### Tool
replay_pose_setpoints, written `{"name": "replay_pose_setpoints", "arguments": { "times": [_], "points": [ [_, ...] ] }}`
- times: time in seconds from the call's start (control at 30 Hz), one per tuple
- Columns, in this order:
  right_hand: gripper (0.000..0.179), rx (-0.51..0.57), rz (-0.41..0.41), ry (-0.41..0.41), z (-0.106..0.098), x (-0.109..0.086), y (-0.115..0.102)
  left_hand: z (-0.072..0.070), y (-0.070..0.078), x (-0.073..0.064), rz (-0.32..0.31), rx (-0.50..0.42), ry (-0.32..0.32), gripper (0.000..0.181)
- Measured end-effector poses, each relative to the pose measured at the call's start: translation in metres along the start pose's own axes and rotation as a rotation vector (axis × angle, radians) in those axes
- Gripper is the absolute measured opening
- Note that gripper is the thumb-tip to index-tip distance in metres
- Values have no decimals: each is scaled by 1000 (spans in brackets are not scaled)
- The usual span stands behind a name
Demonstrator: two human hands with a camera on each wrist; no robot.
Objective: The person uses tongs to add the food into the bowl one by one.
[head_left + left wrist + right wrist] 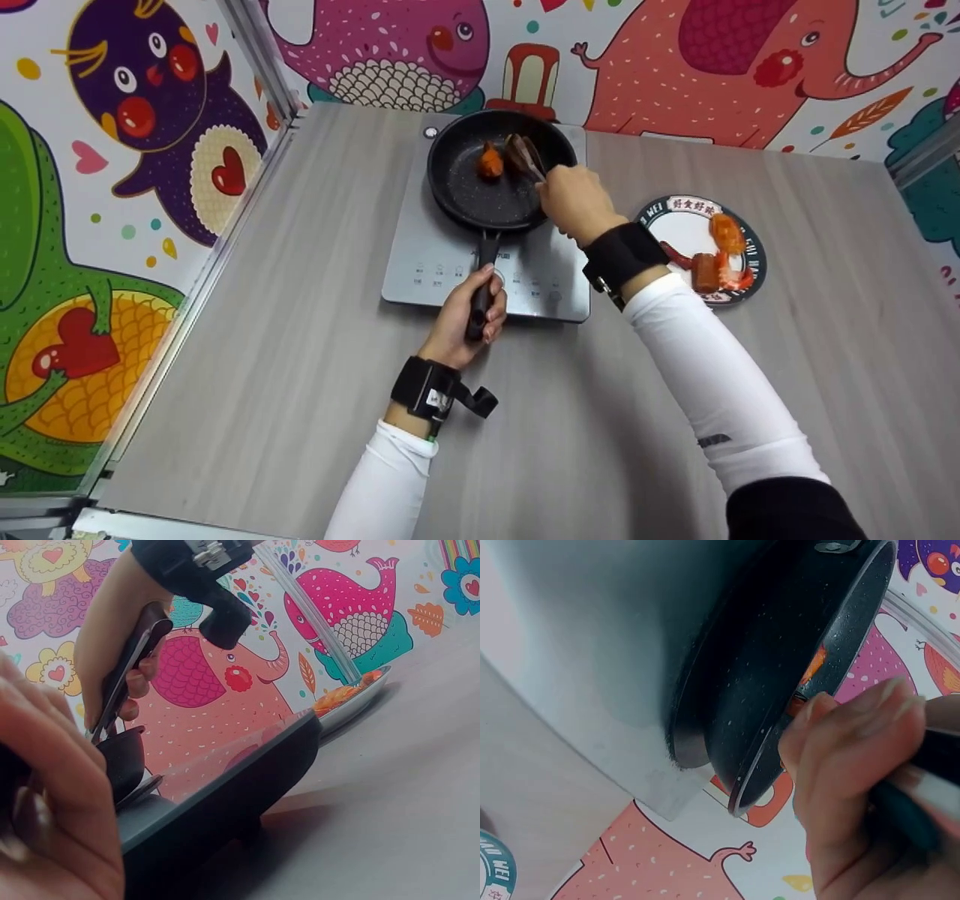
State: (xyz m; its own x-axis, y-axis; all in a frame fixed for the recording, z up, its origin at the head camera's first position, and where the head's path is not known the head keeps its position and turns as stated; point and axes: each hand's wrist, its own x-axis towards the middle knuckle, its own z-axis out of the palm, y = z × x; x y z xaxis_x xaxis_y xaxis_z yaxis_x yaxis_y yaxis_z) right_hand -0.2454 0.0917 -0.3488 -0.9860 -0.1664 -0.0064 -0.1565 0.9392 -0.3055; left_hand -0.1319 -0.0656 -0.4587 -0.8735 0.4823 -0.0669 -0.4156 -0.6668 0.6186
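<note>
In the head view a black frying pan [465, 196] sits on a flat silver induction cooker [420, 247]. My left hand [466, 311] grips the pan's handle, its fingers curled round it. My right hand [576, 201] reaches over the pan's right rim and holds a pair of tongs [534, 163], whose dark handles show in the left wrist view. At the tongs' tips, inside the pan, is a brown piece [516, 150]; whether it is pinched I cannot tell. An orange food piece [490, 162] lies just left of it. The right wrist view shows the pan's side [772, 652] close up.
Right of the cooker, partly behind my right wrist, a round plate [679, 229] with a dark patterned rim bears several orange, red and brown food pieces [726, 234]. Cartoon-printed walls [630, 82] stand behind and at the left of the wood-grain table [300, 300].
</note>
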Motion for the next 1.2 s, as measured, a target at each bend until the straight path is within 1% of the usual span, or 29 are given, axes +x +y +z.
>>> {"name": "replay_pose_setpoints", "arguments": {
  "times": [0.17,0.27,0.4,0.63,0.87,1.07,1.2],
  "points": [
    [31,2,19,-28,3,5,-4,0,-2,0,-5,-3,-2,30],
    [32,-12,12,-13,5,7,-8,0,-2,0,-9,-2,0,30],
    [31,-23,-26,22,10,8,-14,0,-2,0,-6,2,0,30],
    [33,-12,-48,35,15,10,-24,1,-1,1,3,10,1,30],
    [34,-26,-61,42,18,12,-26,-1,0,0,6,5,-4,30],
    [33,-42,-50,24,17,10,-26,0,1,1,14,12,-2,29],
    [33,-73,-47,14,15,9,-27,0,1,0,9,7,1,29]
  ]
}}
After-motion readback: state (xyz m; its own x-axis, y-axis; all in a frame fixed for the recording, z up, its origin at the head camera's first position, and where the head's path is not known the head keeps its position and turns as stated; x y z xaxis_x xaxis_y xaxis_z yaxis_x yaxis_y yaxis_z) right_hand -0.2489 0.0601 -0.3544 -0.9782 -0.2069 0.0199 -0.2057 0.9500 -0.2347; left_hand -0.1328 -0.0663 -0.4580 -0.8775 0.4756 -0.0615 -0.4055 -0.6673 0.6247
